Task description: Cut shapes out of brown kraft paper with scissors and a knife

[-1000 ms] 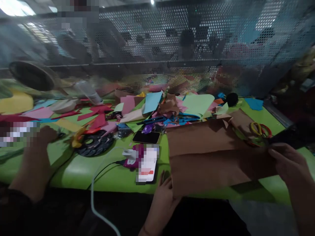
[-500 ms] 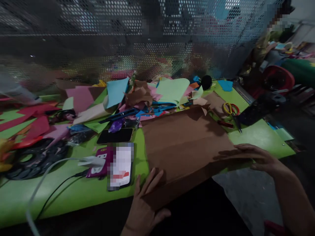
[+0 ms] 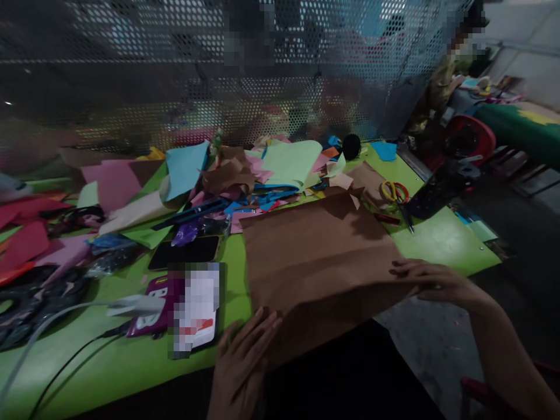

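A large brown paper sheet [image 3: 319, 251] lies on the green table [image 3: 131, 373], its near part hanging over the front edge. My left hand [image 3: 245, 356] rests on the sheet's near left corner, fingers stretched out and its thumb hidden. At the near right corner, my right hand [image 3: 437, 283] lies on the paper with fingers extended. Yellow and red scissors [image 3: 400, 201] are beyond the sheet's right side. Left of the sheet are a lit phone [image 3: 199, 315] and a dark phone [image 3: 184, 252].
Coloured paper scraps [image 3: 188, 169] cover the table's back, below a perforated metal panel [image 3: 175, 87]. A purple power adapter [image 3: 151, 303] with cables sits at left. A black bottle [image 3: 441, 186] lies at right. Another person [image 3: 441, 81] is at the far right.
The view has shifted to the right. My left hand's fingers have come closer together and its thumb is no longer visible. My right hand has moved slightly inward over the paper's edge.
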Motion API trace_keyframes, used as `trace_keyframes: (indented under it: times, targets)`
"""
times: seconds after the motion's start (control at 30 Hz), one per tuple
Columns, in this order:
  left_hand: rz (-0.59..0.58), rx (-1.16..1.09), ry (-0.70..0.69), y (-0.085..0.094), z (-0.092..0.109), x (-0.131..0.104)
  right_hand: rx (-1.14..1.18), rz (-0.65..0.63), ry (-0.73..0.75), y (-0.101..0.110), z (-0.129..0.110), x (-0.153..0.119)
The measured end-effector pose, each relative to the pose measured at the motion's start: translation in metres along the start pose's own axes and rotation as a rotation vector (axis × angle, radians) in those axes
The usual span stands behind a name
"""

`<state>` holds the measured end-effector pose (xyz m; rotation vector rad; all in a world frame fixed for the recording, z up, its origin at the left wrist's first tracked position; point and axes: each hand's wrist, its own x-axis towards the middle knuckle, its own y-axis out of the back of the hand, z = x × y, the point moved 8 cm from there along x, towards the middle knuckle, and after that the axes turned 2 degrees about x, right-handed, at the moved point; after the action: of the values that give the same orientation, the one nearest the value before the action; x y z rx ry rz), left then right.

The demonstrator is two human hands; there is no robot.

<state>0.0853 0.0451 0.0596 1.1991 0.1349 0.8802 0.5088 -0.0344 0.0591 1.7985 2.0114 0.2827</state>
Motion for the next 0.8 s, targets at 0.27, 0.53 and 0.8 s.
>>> trace_keyframes:
  times: [0.27, 0.53, 0.8]
  targets:
    - [0.059, -0.08, 0.145, 0.012, -0.018, 0.011, 0.134, 0.27, -0.206, 0.012, 0.025, 0.006]
    - [-0.222, -0.001, -0.003, 0.004, 0.001, 0.012, 0.171, 0.307, -0.204, 0.015, 0.018, 0.013]
    - [-0.082, -0.178, 0.144, 0.007, -0.022, -0.019, 0.341, 0.368, -0.278, 0.021, 0.029, 0.004]
